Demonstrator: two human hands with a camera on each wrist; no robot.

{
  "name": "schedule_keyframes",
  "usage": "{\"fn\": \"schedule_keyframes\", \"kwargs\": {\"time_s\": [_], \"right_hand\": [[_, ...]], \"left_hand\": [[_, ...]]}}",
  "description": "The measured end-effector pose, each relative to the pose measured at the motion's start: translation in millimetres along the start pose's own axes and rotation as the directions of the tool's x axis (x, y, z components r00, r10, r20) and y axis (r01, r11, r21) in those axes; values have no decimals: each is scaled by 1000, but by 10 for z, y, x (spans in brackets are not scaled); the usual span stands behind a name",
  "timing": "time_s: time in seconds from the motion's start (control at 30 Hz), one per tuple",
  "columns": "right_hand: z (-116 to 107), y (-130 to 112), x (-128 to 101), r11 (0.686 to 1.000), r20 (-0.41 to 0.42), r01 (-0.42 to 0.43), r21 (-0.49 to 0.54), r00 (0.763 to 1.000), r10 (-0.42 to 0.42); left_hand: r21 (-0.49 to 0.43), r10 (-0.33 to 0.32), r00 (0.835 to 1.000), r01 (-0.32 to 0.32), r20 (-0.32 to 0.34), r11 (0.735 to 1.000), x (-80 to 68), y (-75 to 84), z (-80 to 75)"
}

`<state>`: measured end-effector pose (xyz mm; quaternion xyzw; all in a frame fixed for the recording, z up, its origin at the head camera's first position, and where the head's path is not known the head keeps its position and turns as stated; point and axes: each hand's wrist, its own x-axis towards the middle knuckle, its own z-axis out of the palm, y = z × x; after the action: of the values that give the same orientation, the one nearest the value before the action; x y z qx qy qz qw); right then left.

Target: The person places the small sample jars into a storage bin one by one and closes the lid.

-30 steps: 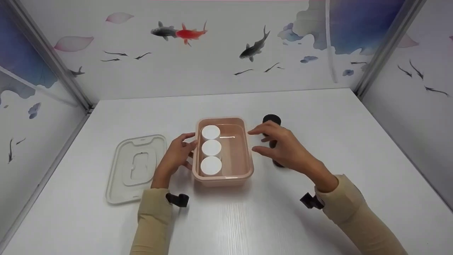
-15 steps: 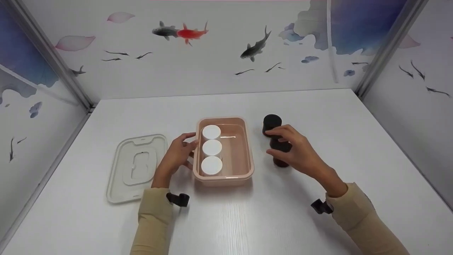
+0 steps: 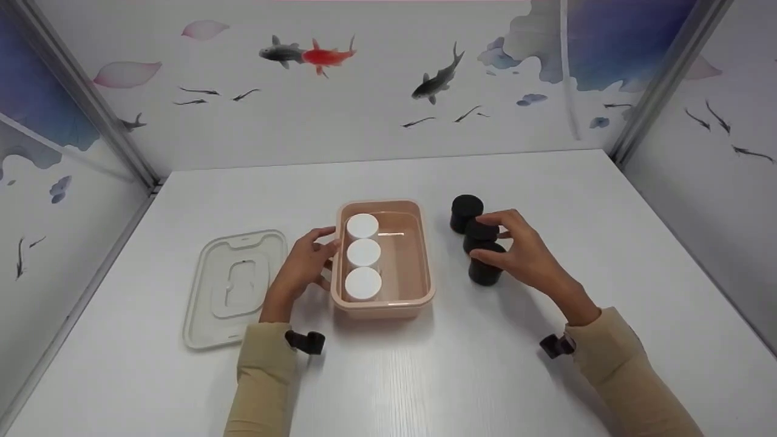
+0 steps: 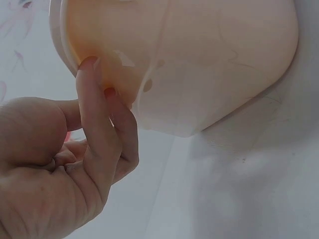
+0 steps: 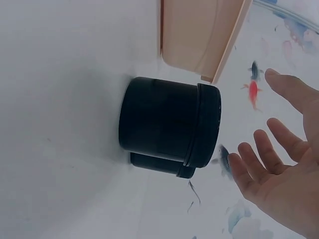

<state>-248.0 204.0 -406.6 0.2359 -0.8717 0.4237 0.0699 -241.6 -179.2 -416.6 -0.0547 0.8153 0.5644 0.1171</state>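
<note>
A pink plastic box [image 3: 383, 305] stands on the table in the head view. Three white-topped jars [image 3: 363, 253] line its left side. My left hand [image 3: 306, 261] touches the box's left wall, its fingertips against the side under the rim [image 4: 59, 40] in the left wrist view. Right of the box stand three upright black lidded jars: the back jar [image 3: 467, 213], the middle jar [image 3: 479, 235] and the front jar [image 3: 485, 271]. Over the middle and front ones hovers my right hand [image 3: 527, 254], fingers and thumb spread; the right wrist view shows it apart from the black jars [image 5: 159, 119].
A pale translucent lid [image 3: 203, 285] lies flat left of the box, partly beneath my left forearm. White panels [image 3: 388, 121] painted with fish wall the table at the back and sides.
My right hand has moved from beside the box's right rim to the right, over the black jars. My left hand, the box and the jars have stayed in place.
</note>
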Motion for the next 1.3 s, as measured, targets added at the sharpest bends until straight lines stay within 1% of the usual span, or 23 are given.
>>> {"fn": "schedule_keyframes", "kwargs": {"time_s": [0.27, 0.43, 0.57, 0.7, 0.83, 1.07, 1.2, 1.3], "right_hand": [[-97, 121, 17, 993, 65, -117, -9, 991, 118], [-128, 197, 22, 988, 128, -156, -6, 979, 156], [-132, 244, 20, 984, 166, -176, -13, 970, 176], [-134, 282, 10, 982, 192, -188, -23, 963, 189], [-139, 312, 0, 977, 226, -212, -31, 950, 213], [-124, 345, -7, 981, 259, -192, -27, 946, 193], [-119, 321, -14, 977, 278, -205, -52, 937, 211], [-124, 287, -17, 977, 284, -205, -57, 935, 212]], "left_hand": [[16, -15, 1000, 15, -5, 1000, 10, 14, 9], [39, -18, 1000, 19, -16, 999, -8, 13, 3], [53, -12, 1000, 13, -16, 999, -9, 16, -1], [47, -21, 1000, 21, -11, 999, -2, 23, 6], [43, -26, 1000, 27, -11, 999, 2, 23, 17], [16, -11, 1000, 11, -6, 1000, 10, 12, 10], [19, -25, 1000, 25, -8, 999, 15, 16, 10], [23, -23, 1000, 24, -8, 999, 20, 19, 8]]}}
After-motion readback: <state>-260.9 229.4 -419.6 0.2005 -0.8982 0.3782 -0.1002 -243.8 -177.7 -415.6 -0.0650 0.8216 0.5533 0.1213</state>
